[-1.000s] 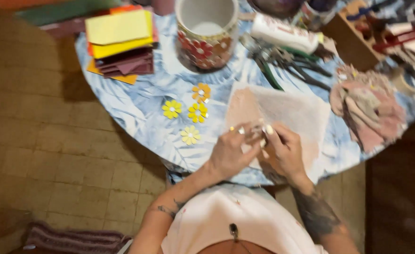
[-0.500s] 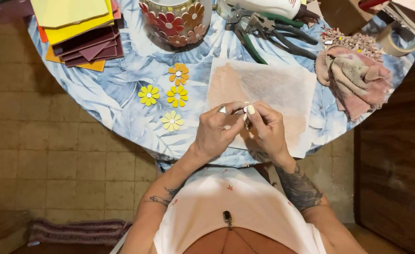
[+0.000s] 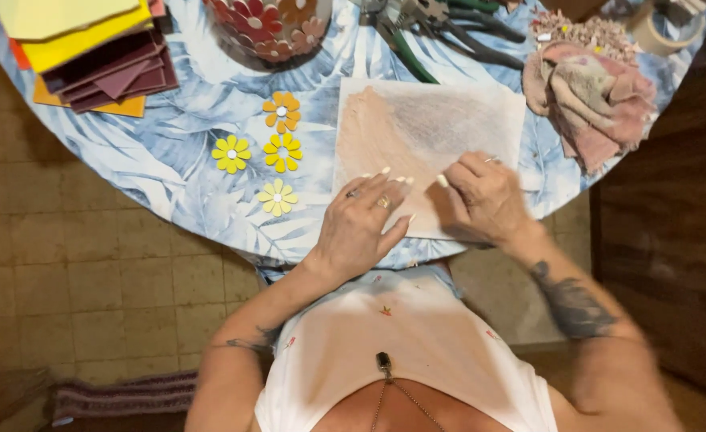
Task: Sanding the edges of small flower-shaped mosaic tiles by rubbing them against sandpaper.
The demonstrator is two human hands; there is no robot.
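Both hands rest on the near edge of the pale mesh sheet (image 3: 425, 136): the left hand (image 3: 361, 220) lies flat, fingers spread, gripping nothing, while the right hand (image 3: 485, 196) curls narrowly, whether around something I cannot tell. She seems to be smoothing the sheet on the bench (image 3: 193, 152); just left of her grip lie four flower pieces (image 3: 277, 196), so the next move likely calls for a light pinch.

No packages, labels, signs or screens show here — nothing on the round table (image 3: 169, 192) is boxed or wrapped, and nothing carries a tag. What lies on its blue leaf-print cloth is loose craft material — none of it packaged.
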